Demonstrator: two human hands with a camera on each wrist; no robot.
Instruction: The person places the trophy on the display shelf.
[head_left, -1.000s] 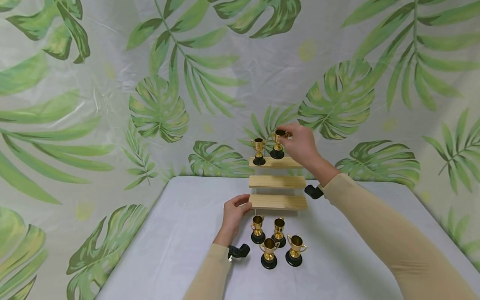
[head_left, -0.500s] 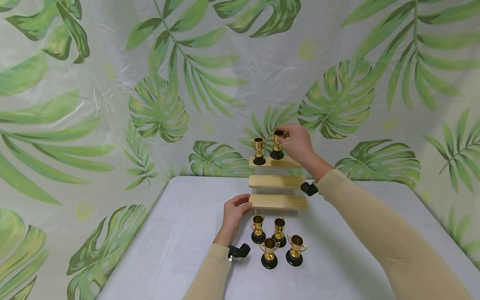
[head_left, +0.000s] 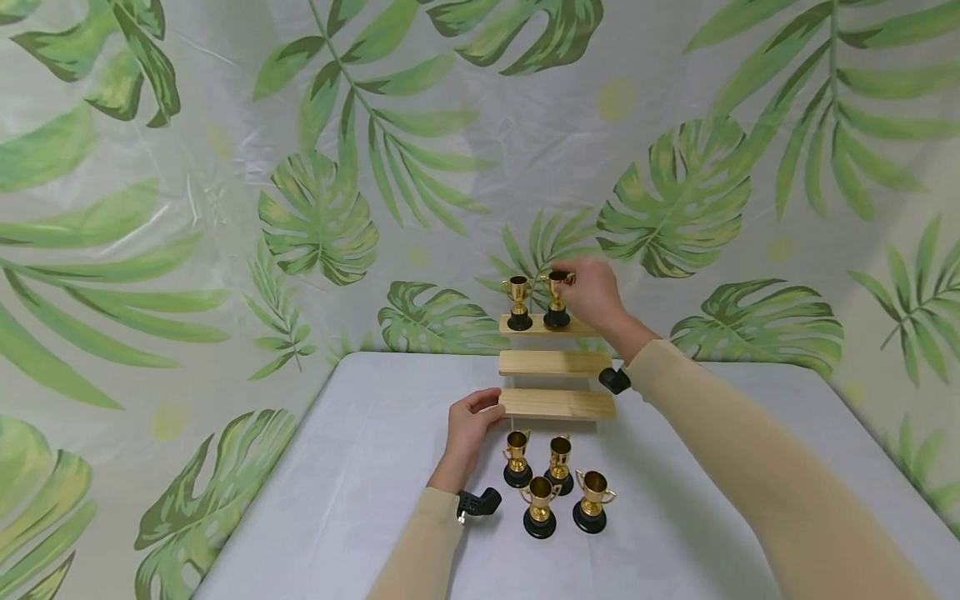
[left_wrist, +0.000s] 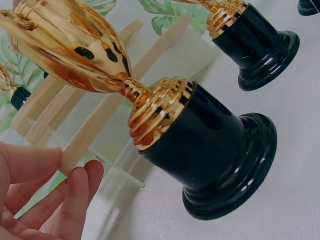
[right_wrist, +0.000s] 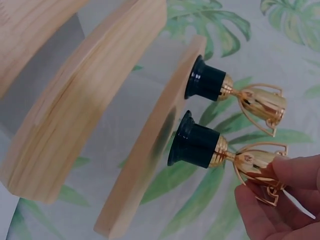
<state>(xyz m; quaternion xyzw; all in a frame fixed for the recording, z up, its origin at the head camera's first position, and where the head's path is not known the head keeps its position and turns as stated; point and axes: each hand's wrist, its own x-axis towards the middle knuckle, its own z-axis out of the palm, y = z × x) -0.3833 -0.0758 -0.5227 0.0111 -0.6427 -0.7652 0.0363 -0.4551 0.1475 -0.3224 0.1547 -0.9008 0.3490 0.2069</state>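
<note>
My right hand [head_left: 592, 292] pinches a small gold trophy cup [right_wrist: 255, 162] by its bowl and handle. The cup is upright, its black base right at the top board of a three-step wooden display stand [head_left: 555, 363]. Beside it on that board stands another gold trophy [head_left: 518, 302]. My left hand [head_left: 471, 429] grips the left end of the lowest board between thumb and fingers, as the left wrist view shows at the board's end [left_wrist: 75, 155]. In that view a trophy on the table [left_wrist: 165, 120] looms large in front of the stand.
Several more gold trophies stand upright before the stand, among them a front one [head_left: 539, 507] and a right one [head_left: 592, 502]. A white cloth covers the table [head_left: 337, 467]. Behind hangs a leaf-patterned curtain [head_left: 450, 167].
My right hand has lowered the trophy slightly, down onto or close to the top board, beside the other trophy. The left hand has stayed at the lowest board.
</note>
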